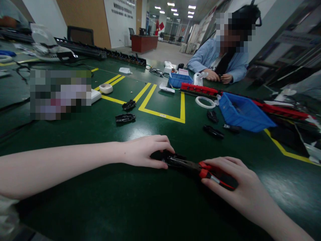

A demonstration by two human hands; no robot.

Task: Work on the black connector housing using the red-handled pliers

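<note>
My left hand (147, 150) is closed with thumb and fingers around one end of a small black plastic part (173, 159) just above the green table. In my right hand (235, 177) are red-and-black handled pliers (204, 170), their long jaws pointing left. The jaw tips reach the black part close to my left fingertips; whether they grip it I cannot tell. Beyond my left hand lie two black shell pieces (125, 117). More black pieces (213, 131) rest beyond my right hand.
A blue bin (245, 112) stands at the right, a smaller blue bin (179, 80) farther back. Near them are a white ring (205, 102) and a long red strip (199, 89). Yellow tape (162, 115) marks the table (112, 207). A person (223, 63) sits across, hands together.
</note>
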